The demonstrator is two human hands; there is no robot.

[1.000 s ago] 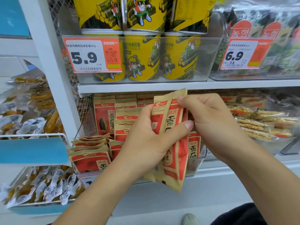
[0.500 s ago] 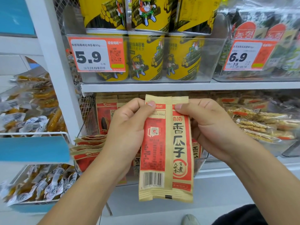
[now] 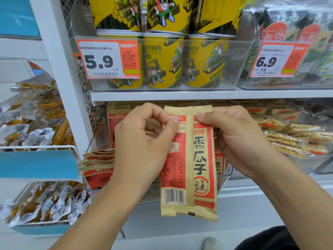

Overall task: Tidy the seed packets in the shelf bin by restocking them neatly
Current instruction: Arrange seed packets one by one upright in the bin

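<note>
While packet point(image 3: 189, 159) hangs upright, both hands, left point(image 3: 142, 150) and right point(image 3: 239, 141), pinch its top corners.

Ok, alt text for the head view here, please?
Both hands, left hand and right hand, pinch the top of a red and tan seed packet, upright before a shelf bin of matching packets.

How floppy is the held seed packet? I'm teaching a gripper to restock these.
The seed packet, pinched at its top corners by the left hand and right hand, hangs flat, so probably semi-stiff and light. Its matte paper probably grips well.
</note>
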